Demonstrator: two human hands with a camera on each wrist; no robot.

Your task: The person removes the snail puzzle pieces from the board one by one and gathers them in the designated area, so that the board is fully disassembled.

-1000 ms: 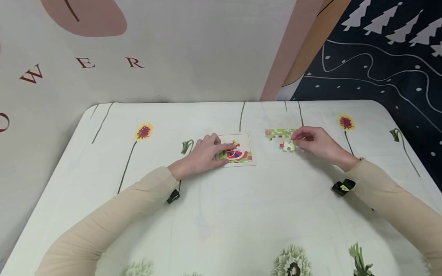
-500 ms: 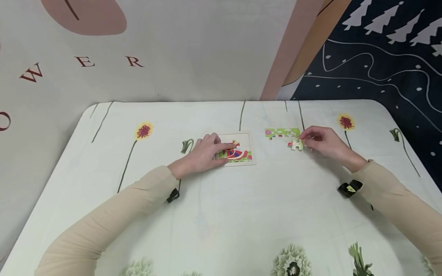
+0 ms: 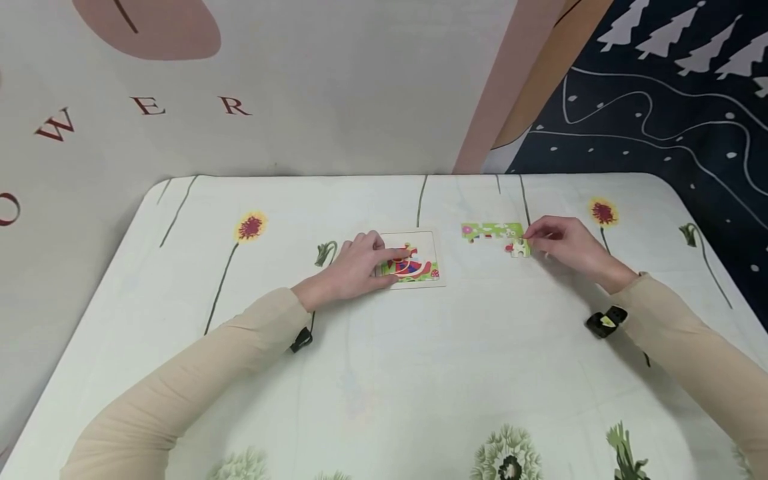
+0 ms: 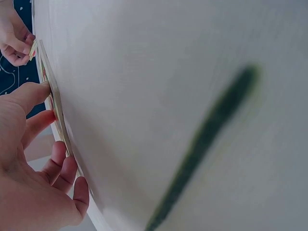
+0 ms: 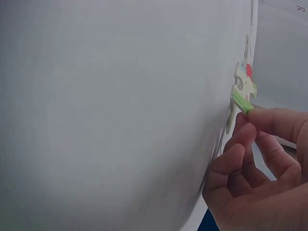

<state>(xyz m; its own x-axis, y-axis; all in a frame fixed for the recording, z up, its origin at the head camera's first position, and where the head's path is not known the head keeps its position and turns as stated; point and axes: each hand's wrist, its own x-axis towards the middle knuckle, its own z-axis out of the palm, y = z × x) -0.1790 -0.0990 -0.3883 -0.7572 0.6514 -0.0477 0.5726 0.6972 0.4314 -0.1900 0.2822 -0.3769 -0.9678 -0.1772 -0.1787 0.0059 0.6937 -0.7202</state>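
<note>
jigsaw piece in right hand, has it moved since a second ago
Yes: in the head view, the jigsaw piece has moved right relative to the green puzzle strip.

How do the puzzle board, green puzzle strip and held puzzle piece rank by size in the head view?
1. Puzzle board, even partly covered by the left hand.
2. Green puzzle strip, long but narrow.
3. Held puzzle piece, in the right hand.

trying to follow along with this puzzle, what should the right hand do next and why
Probably try fitting the piece, pinched in the right hand, to the right end of the green strip: the head view shows it just below that end, and the strip's lower edge looks uneven.
</note>
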